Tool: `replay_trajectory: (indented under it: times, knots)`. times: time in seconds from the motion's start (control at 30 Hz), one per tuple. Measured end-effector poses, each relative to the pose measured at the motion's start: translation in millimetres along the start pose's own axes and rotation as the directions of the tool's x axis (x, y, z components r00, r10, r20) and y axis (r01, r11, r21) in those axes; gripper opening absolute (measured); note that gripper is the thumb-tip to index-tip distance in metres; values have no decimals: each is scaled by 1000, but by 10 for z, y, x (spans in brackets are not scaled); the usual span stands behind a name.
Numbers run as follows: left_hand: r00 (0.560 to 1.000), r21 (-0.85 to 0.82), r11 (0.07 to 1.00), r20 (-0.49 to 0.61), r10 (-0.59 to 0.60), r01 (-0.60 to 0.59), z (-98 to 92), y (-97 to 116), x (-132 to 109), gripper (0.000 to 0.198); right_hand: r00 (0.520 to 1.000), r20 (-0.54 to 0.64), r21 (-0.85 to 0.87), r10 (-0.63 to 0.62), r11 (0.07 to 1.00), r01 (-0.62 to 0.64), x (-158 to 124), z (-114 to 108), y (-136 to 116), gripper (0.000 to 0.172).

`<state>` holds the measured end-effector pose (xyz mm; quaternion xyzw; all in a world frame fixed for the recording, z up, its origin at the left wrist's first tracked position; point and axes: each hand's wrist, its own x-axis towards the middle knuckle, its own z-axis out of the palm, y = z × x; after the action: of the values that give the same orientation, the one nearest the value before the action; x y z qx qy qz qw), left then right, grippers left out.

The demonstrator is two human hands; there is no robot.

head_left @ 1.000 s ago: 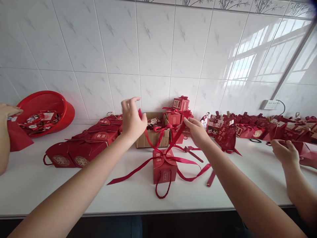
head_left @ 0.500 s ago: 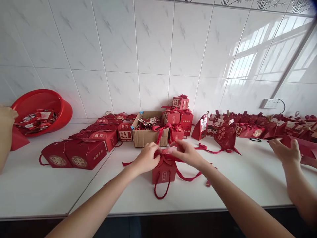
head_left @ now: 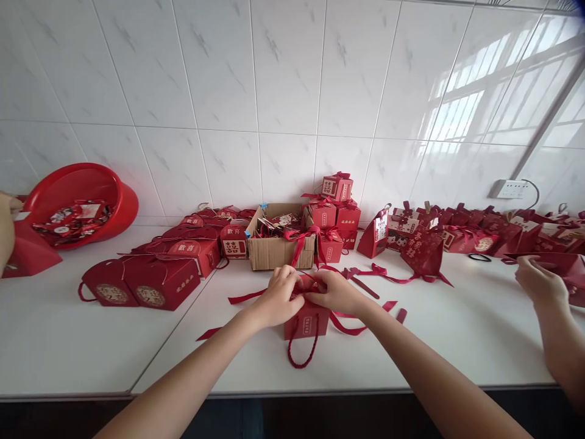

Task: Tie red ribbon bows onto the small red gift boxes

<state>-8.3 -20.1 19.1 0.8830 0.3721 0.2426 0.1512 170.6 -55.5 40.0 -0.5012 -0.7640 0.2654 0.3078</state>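
Note:
A small red gift box (head_left: 306, 327) stands on the white table in front of me, with a twisted red cord handle (head_left: 299, 366) hanging from its near side. Both hands meet over its top. The fingers of my left hand (head_left: 282, 297) are closed on a red ribbon (head_left: 350, 331) there, and my right hand (head_left: 337, 292) pinches the same ribbon from the other side. A loop of it arcs between the hands. Loose ribbon ends lie to both sides of the box. My fingers hide most of the lid and the exact crossing of the ribbon.
Behind the box is an open cardboard carton (head_left: 280, 254) of small packets. Stacked ribboned boxes (head_left: 337, 188) stand beside it. Larger red boxes (head_left: 164, 283) and a tilted red basin (head_left: 123, 207) are left. At right, another person's hand (head_left: 542, 280) touches a red box (head_left: 573, 268).
My right hand has come down and closed in toward my left over the box top, with the ribbon between them. The other person's hand at right has curled its fingers.

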Motion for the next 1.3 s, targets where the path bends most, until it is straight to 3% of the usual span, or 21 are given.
replay_trajectory:
  times: [0.13,0.27,0.33,0.43,0.57,0.83,1.1,1.3]
  knots:
    - [1000,-16,1000,-9,-18,18,-19,19,7,12,999,-28,91,25,996,-23,-7,7,41,8]
    - [997,-17,998,-54,-57,56,-70,93,74,10,964,-183,457,191,885,-89,33,-21,110,35]
    - [996,5,999,-88,-31,31,-80,137,123,15,944,-236,541,229,838,-68,79,-85,111,44]
    - [994,22,999,-97,48,-47,-70,177,177,14,894,-386,644,226,761,85,154,-242,59,47]
    - [990,-3,996,-112,84,-85,-32,171,162,13,778,-554,780,297,513,359,214,-441,-20,42]
    - [978,-53,991,-176,108,-119,34,89,89,12,758,-505,853,412,370,367,228,-505,183,41]
    - [983,-15,993,-142,117,-120,12,116,87,15,738,-474,879,480,310,363,156,-395,556,43]
    - [983,48,991,-123,133,-128,3,130,90,17,712,-482,876,511,284,389,101,-327,668,40]
